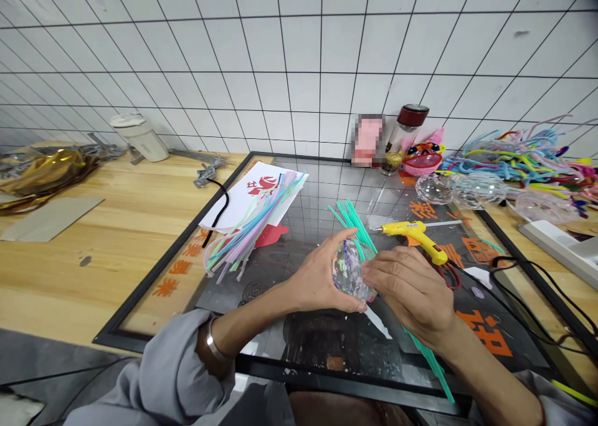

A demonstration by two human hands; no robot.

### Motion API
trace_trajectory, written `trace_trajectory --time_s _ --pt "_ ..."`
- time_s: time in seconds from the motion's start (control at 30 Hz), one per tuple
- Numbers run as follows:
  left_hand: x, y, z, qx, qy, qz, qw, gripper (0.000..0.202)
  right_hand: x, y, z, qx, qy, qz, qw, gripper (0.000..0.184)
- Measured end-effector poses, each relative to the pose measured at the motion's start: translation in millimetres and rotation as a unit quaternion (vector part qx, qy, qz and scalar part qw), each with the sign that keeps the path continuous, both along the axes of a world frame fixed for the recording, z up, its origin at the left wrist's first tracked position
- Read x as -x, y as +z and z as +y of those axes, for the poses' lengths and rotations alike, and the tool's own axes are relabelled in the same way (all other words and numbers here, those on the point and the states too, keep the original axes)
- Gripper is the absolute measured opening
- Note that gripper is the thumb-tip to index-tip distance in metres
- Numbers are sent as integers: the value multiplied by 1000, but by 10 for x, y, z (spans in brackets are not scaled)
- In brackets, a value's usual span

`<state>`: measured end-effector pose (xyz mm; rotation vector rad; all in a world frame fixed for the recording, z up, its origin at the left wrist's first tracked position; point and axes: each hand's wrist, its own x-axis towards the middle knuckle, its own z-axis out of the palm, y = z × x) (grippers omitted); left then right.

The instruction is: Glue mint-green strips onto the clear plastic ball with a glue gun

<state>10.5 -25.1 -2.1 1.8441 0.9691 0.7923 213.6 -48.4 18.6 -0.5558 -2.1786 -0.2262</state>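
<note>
My left hand (311, 279) is wrapped round a clear plastic ball (346, 269) with bits of purple, green and white in or on it. At the ball's right side, my right hand (413, 292) has its fingers bent and pressed together against it. What those fingertips pinch is hidden. Green sticks (352, 217) lie under and behind the hands. Below the ball shows a white pointed strip (377, 321). A yellow hot glue gun (418, 234) rests just beyond my right hand, its nozzle facing left.
Pastel strands (256, 220) lie across a white sheet (228, 198) on the black-framed glass panel (322, 195). At the right are clear faceted pieces (479, 190), colourful pipe cleaners (518, 155) and a power strip (560, 251). A glass bottle (405, 133) stands by the tiled wall.
</note>
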Motion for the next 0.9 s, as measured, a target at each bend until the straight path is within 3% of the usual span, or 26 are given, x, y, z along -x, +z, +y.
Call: trace_trajectory --time_s 0.13,0.5,0.9 --pt "5 0 7 1 -3 -4 1000 123 1 -1 4 -4 -5 -4 1000 16" --pt "18 -37 -7 -60 -14 23 998 106 7 -10 7 2 -9 -2 1000 15" --pt "19 -105 48 -101 -31 -11 994 98 -13 -72 26 39 10 20 999 20"
